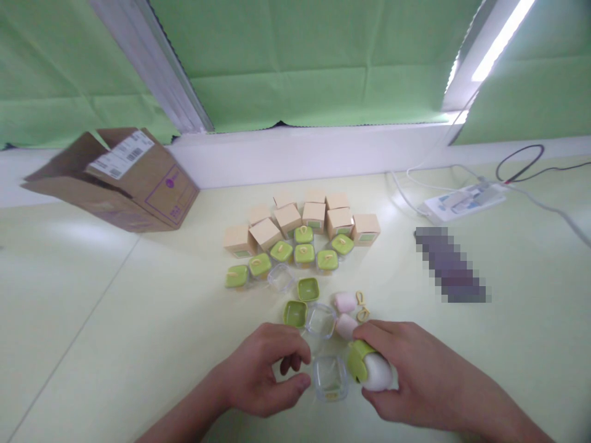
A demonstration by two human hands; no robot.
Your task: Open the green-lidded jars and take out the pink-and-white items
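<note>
My right hand (415, 375) is closed round a small container with a green lid (372, 368), which holds something white and lies on its side. My left hand (265, 369) is curled beside an empty clear container (329, 376), fingertips close to its left wall; whether they touch it I cannot tell. Just beyond lie another clear container (320, 320), two loose green lids (295, 313) (308, 288), two pink pieces (345, 302) and a yellow loop (361, 307).
Further back stand several green-lidded containers (305, 253) and several small tan boxes (314, 216). A tipped cardboard carton (138, 178) lies at the left. A white power strip (464, 202) with cables and a blurred dark object (450, 264) sit at the right.
</note>
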